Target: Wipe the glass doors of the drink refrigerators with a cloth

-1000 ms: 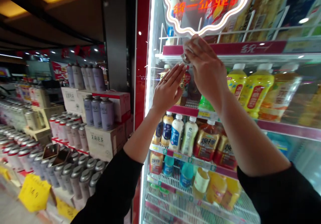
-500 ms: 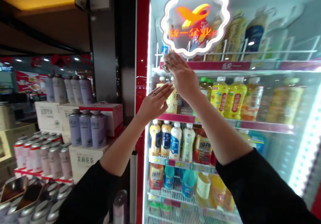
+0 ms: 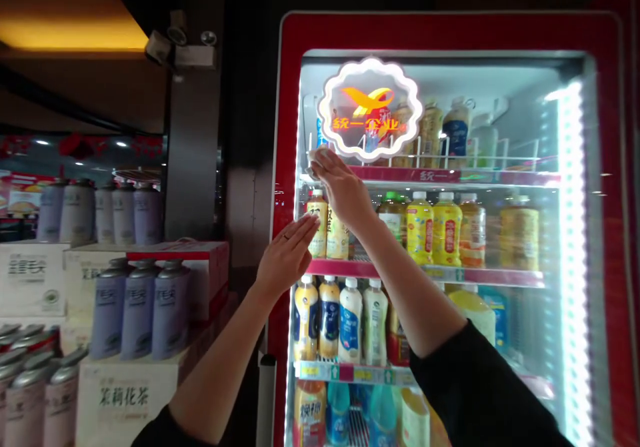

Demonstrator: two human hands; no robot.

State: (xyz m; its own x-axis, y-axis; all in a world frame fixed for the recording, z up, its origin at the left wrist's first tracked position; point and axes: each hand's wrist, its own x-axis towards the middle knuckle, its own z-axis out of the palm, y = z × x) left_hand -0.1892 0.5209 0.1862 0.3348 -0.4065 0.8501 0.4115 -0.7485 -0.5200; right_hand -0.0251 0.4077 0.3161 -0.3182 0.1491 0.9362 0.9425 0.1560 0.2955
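Observation:
My right hand [image 3: 341,187] reaches up to the glass door [image 3: 515,107] of a drinks fridge. Its fingers press a small pale cloth [image 3: 315,161] to the glass, just below the lit round sign [image 3: 370,110]. The cloth is mostly hidden under the fingers, and I cannot tell its exact kind. Lower and to the left, my left hand [image 3: 286,255] lies with fingers stretched out flat at the door's left side, a ring on one finger. Whether anything is under its fingertips is hard to see. Yellow-labelled bottles [image 3: 337,235] stand behind the glass there.
The fridge's red frame [image 3: 287,133] surrounds the door. Several shelves of bottles [image 3: 351,327] stand inside. On the left, purple cans [image 3: 171,310] stand on boxes [image 3: 127,397], with pink cans [image 3: 63,400] lower down. A dark pillar [image 3: 195,147] rises behind.
The view has tilted up and drawn back, so the fridge's top frame now shows. Both hands stay at the glass, sitting lower and slightly left in the picture.

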